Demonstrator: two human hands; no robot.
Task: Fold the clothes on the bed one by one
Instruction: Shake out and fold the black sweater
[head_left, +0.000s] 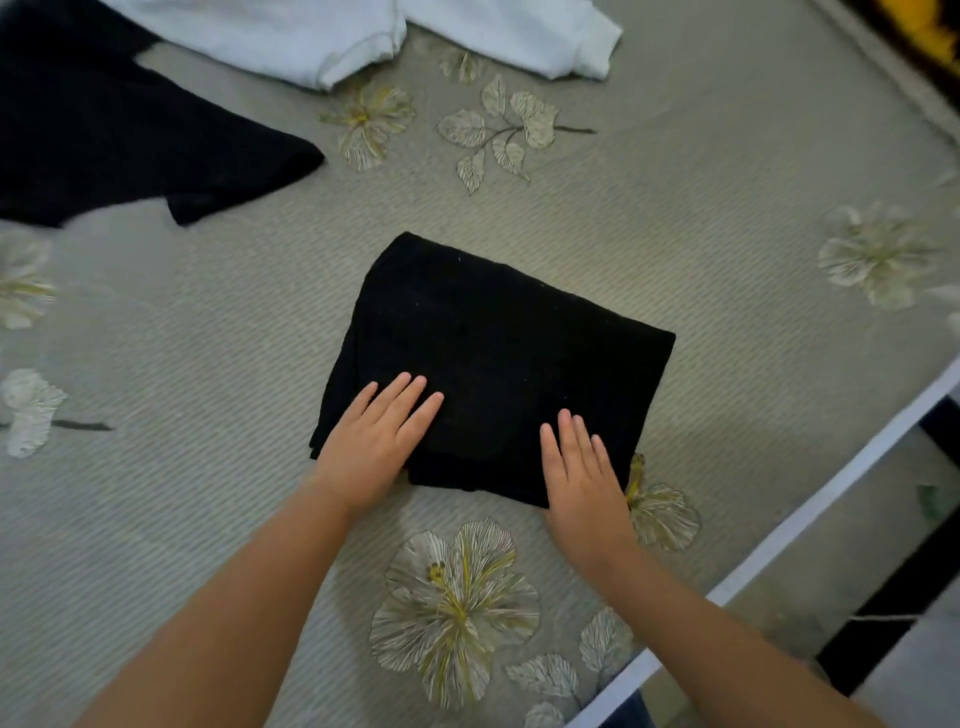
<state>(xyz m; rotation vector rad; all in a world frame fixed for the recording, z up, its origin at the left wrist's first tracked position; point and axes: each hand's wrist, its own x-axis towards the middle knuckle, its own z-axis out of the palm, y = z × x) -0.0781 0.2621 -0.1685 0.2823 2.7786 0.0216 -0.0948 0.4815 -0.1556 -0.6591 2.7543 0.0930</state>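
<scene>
Soft, light, floppy black garment (493, 358), folded on bed (727, 208); left hand (376, 436) & right hand (582, 475) flat, fingers straight, pressing near edge; best lifted w/ palms under fold

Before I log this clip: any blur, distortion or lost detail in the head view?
Head view: wide-angle bending curves the bed edge; the folded black garment reads as near-featureless black; soft, even light, no glare; both hands fairly sharp.
</scene>
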